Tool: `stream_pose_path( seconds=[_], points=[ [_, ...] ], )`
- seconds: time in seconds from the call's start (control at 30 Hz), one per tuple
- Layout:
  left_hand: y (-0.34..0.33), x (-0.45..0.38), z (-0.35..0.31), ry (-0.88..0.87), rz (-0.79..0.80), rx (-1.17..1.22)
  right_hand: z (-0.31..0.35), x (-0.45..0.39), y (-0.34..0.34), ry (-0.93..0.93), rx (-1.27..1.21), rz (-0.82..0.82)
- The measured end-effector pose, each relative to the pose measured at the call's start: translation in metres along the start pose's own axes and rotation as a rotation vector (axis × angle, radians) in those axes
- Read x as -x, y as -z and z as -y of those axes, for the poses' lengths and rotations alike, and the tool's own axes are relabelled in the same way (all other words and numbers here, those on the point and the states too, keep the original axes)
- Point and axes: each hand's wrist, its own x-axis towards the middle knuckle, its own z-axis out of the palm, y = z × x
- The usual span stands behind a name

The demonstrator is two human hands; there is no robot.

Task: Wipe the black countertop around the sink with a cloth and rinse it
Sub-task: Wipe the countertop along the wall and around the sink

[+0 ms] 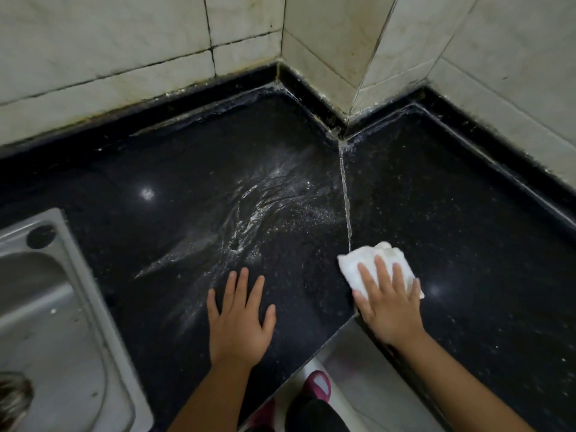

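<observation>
Black speckled countertop (452,198) fills the corner in front of you, backed by pale tiled walls (124,57) with dark grout lines. Your right hand (389,304) lies flat on the white cloth (364,263), fingers straight and spread, pressing it down on the stone rather than clutching it. The cloth is crumpled into a small pad, and it sits on the near part of the right-hand slab, just right of the pale seam (345,194) that runs from the wall corner toward you. Part of the cloth shows beyond your fingertips and past the little-finger side of your hand.

Your left hand (240,319) is well apart from the cloth, on the left-hand slab near its front edge. It rests palm down on the bare counter with the fingers straight and slightly fanned, holding nothing.

Farther out from your left hand, whitish streaks and powdery smears (249,210) sweep across the middle of the left slab. Two small bright light reflections show on the stone, one on each slab. At the far left, the steel sink (62,307) is set into the counter, its rim touching the black surface. Below the counter's near edge, a pink shoe (318,385) shows on the floor.
</observation>
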Motion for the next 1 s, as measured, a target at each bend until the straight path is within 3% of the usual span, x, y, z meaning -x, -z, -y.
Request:
stream_pose_path(
  seconds=[0.13,0.3,0.43,0.57,0.67,0.73,0.87,1.0],
  points=[
    [0.004,0.001,-0.001,0.011,0.043,0.011,0.031,-0.068,0.035,-0.128,-0.199,0.081],
    [0.008,-0.002,-0.002,0.006,0.094,0.017,0.087,-0.068,0.033,0.159,-0.137,0.092],
    [0.006,-0.002,-0.001,-0.009,0.072,0.024,0.062,-0.003,-0.007,0.364,-0.013,-0.028],
    [0.000,0.000,0.000,-0.008,0.023,0.042,0.000,0.021,-0.013,0.119,-0.050,0.011],
    [-0.001,0.000,-0.001,-0.005,0.049,0.041,-0.027,-0.027,0.012,-0.162,-0.192,0.002],
    [0.000,0.001,0.000,-0.010,0.070,0.052,-0.020,-0.075,0.038,-0.220,-0.226,0.037],
    [0.000,0.001,0.000,0.024,0.128,0.093,0.040,-0.142,0.061,-0.097,-0.229,0.070],
    [0.004,0.000,0.001,0.045,0.168,0.102,0.101,-0.113,0.040,0.217,-0.143,0.043]
  ],
)
